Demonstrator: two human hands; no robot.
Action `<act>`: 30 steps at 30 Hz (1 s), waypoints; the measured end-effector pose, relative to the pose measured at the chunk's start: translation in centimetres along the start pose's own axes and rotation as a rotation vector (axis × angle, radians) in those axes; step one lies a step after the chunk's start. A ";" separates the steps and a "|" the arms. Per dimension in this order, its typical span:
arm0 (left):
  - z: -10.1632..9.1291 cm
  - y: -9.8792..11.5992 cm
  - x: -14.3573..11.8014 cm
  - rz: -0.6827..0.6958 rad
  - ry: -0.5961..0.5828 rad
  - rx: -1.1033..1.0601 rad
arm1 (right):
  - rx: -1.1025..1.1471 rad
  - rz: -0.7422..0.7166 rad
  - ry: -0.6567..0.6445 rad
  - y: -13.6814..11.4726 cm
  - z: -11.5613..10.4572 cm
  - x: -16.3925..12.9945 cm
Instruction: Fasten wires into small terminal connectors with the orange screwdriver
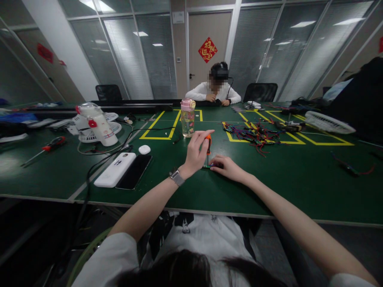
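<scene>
My left hand (197,150) is closed around the orange and black handle of a screwdriver (208,144), which stands upright with its shaft pointing down. The screwdriver's tip meets a small green circuit board (206,166) lying on the green tabletop. From the right, my right hand (225,166) rests low on the table, its fingers gripping the board's right end. Part of the board is hidden under those fingers.
Ahead stands a pink-lidded water bottle (188,119). A tangle of wired boards (251,133) lies to the right of it. At left are a white power bank (115,169), a black phone (134,171) and another screwdriver (44,149). A person (217,87) sits opposite.
</scene>
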State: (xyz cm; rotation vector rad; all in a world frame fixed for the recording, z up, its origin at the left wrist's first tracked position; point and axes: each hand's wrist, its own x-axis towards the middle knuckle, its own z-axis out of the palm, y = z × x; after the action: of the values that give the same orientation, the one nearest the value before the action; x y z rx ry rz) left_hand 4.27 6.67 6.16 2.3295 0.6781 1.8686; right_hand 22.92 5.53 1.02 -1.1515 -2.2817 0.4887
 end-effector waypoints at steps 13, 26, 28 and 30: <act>0.0 -0.2 0.0 0.034 0.046 0.069 | -0.006 -0.013 0.007 0.0 0.1 0.0; 0.1 -0.3 0.0 0.030 0.052 0.045 | 0.010 -0.009 0.004 0.2 0.2 -0.1; 0.1 -0.3 0.0 0.028 0.059 0.064 | 0.012 -0.007 0.008 0.2 0.2 -0.1; 0.1 -0.3 0.0 0.013 0.031 0.053 | 0.010 -0.011 0.012 0.2 0.2 -0.1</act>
State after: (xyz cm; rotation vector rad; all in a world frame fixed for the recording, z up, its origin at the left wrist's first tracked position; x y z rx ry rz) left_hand 4.26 6.93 6.02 2.3472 0.7261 1.9197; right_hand 22.92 5.55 0.75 -1.1339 -2.2714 0.4880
